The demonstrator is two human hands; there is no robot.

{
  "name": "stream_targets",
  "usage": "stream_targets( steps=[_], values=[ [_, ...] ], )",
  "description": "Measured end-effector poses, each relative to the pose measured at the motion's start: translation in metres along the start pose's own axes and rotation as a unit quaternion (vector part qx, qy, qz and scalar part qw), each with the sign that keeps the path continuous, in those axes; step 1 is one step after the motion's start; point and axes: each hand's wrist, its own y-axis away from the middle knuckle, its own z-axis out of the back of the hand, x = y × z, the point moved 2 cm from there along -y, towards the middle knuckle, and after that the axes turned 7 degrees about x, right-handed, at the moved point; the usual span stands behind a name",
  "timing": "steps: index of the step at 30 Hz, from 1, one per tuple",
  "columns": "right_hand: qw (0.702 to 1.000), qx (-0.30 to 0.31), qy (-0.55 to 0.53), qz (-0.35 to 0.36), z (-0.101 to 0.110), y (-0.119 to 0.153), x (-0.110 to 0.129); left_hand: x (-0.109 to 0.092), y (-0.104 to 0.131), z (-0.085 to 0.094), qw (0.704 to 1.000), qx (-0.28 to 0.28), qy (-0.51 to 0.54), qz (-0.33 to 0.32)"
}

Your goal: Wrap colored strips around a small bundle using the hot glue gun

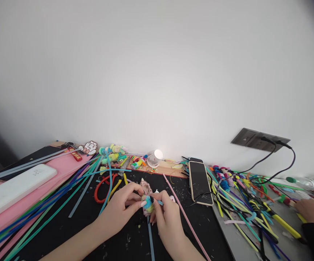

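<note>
Between my two hands is a small blue and yellow pipe-cleaner figure (pixel 148 204) with a dark spot on its upper right. My left hand (pixel 126 201) pinches its left side with thumb and fingertips. Closed on its right side, my right hand (pixel 167 210) has the thumb and forefinger at a light blue end. A pale pinkish fuzzy piece (pixel 146 186) lies just behind the figure, partly covered by my fingers. Below my hands a light blue pipe cleaner (pixel 150 237) runs toward the table's front. Red-handled scissors (pixel 100 195) lie left of my left hand.
A phone (pixel 200 183) and a paper cup (pixel 155 158) are near the wall. Long pipe cleaners (pixel 61 195) and a white case (pixel 17 190) fill the left. At right are yellow-black pliers (pixel 279 221), tangled cables, a bottle (pixel 305 182) and another person's hand (pixel 313 211).
</note>
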Motion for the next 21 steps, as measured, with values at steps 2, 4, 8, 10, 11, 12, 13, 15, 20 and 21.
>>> stream_targets(
  steps=[2,4,8,10,11,12,13,15,20,21],
  values=[
    [1.000,-0.006,-0.006,0.017,0.000,0.001,0.001,0.002,0.000,0.000,1.000,-0.016,0.022,0.007],
    [0.999,-0.008,-0.008,0.030,0.000,0.002,0.002,0.002,0.000,0.001,0.999,-0.025,0.025,0.011],
    [0.999,-0.007,-0.017,0.044,0.000,0.004,0.003,0.000,-0.001,0.003,0.999,-0.017,-0.031,0.008],
    [0.999,-0.008,-0.029,0.046,0.000,0.004,0.005,-0.002,0.000,0.004,0.997,-0.026,-0.072,0.002],
    [0.998,-0.009,-0.037,0.044,0.000,0.003,0.006,-0.003,0.001,0.004,0.996,-0.031,-0.082,0.000],
    [0.998,-0.009,-0.050,0.043,0.000,0.003,0.006,-0.003,0.001,0.004,0.996,-0.031,-0.078,0.001],
    [0.997,-0.009,-0.063,0.039,-0.001,0.003,0.007,-0.002,0.001,0.004,0.998,-0.027,-0.062,0.006],
    [0.996,-0.008,-0.086,0.032,-0.002,0.002,0.006,0.000,0.002,0.002,1.000,-0.010,-0.010,0.021],
    [0.992,-0.014,-0.126,0.010,-0.005,0.001,0.000,0.009,-0.001,0.001,0.997,-0.003,0.067,0.036],
    [0.991,-0.016,-0.134,0.006,-0.005,0.000,-0.001,0.011,-0.002,0.002,0.996,-0.001,0.082,0.035]
  ],
)
